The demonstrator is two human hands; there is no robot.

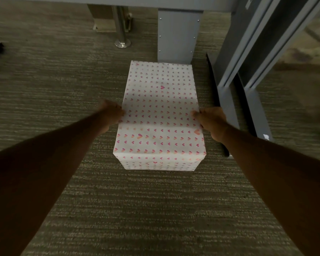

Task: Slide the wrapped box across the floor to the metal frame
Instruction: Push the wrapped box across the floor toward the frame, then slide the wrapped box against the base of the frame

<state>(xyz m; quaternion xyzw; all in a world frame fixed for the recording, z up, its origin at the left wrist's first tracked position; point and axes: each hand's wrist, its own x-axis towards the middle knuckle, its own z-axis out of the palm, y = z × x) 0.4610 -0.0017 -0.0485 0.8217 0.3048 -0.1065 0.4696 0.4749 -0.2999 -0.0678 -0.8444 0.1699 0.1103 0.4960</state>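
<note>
Both the left hand (pixel 111 115) and right hand (pixel 210 121) clasp the sides of the heart-patterned white wrapped box (pixel 160 115), its far end seemingly touching the grey metal frame (pixel 177 36).

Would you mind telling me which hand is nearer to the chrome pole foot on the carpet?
Left. The left hand presses the wrapped box's left side, below the chrome pole foot. The right hand is on the box's opposite side, farther from it.
</note>
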